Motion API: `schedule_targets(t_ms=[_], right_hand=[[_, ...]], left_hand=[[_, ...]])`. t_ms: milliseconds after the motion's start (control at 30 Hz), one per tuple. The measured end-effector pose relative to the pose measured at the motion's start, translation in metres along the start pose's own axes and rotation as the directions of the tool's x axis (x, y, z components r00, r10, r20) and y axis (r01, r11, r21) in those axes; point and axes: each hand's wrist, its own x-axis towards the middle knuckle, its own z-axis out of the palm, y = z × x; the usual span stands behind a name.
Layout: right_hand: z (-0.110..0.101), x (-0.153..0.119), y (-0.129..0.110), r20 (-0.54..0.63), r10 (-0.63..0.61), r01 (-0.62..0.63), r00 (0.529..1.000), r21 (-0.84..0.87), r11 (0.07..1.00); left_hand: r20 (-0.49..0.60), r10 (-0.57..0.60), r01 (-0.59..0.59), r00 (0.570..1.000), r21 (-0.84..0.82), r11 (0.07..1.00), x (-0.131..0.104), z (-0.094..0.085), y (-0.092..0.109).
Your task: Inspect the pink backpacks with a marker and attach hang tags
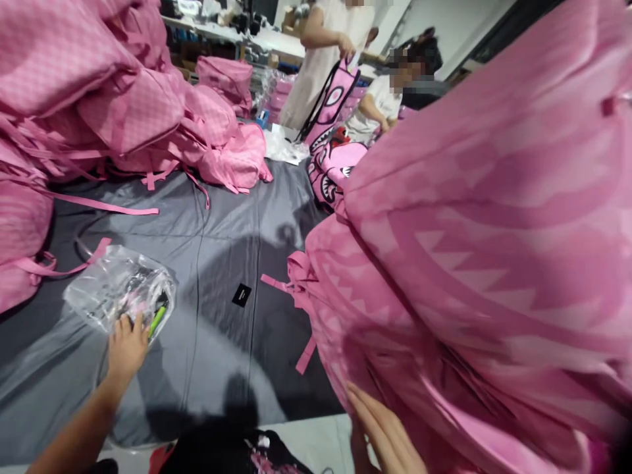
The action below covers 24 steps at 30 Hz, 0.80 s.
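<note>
My left hand lies with spread fingers at the near edge of a clear plastic bag. Small items show inside the bag, and a green tool sticks up at its opening. My right hand is low in the view, its fingers stretched out along the side of a large pink backpack with a shark-teeth pattern. Another pink backpack is beneath it. A small black card lies on the grey cloth between my hands.
Pink checked backpacks are heaped at the upper left, with straps trailing over the cloth. Across the table, one person holds a pink-and-black bag. Another person works beside it. White plastic wrapping lies at the far edge.
</note>
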Motion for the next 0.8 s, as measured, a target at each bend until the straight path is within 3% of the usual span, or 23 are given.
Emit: schedule_targets(t_ms=[67,133,200,300,367,433,533,700,800], right_hand=[[0.044,0.003,-0.007,0.086,0.082,-0.094,0.993,0.147,0.985],[0.103,0.026,-0.012,0.263,0.139,-0.185,0.955,0.157,0.970],[0.164,0.062,-0.016,0.497,0.196,-0.249,0.845,0.042,0.967],[0.240,0.121,-0.020,0.549,0.207,-0.267,0.810,0.030,0.963],[0.274,0.150,-0.020,0.557,0.239,-0.303,0.795,0.023,0.953],[0.296,0.166,-0.019,0.576,0.304,-0.362,0.759,-0.014,0.932],[0.310,0.171,-0.018,0.593,0.424,-0.456,0.684,-0.107,0.884],[0.309,0.162,-0.021,0.609,0.539,-0.537,0.581,-0.212,0.817],[0.307,0.159,-0.022,0.624,0.553,-0.552,0.551,-0.225,0.803]], left_hand=[[0.042,0.054,-0.053,0.998,-0.008,0.999,0.002,-0.005,-0.006],[0.070,0.099,-0.099,0.993,-0.010,0.995,0.003,-0.005,-0.004],[0.090,0.129,-0.130,0.988,0.001,0.992,-0.004,-0.005,-0.001],[0.107,0.153,-0.158,0.982,0.036,0.987,-0.021,-0.006,-0.003],[0.082,0.153,-0.156,0.985,0.035,0.987,-0.031,-0.011,-0.006],[0.040,0.139,-0.139,0.989,0.006,0.990,-0.034,-0.018,-0.006],[0.029,0.089,-0.088,0.996,-0.040,0.995,-0.027,-0.026,0.000],[-0.001,-0.076,0.076,0.997,-0.104,0.992,-0.013,-0.037,0.010],[-0.035,-0.114,0.106,0.993,-0.173,0.979,-0.015,-0.046,0.012]])
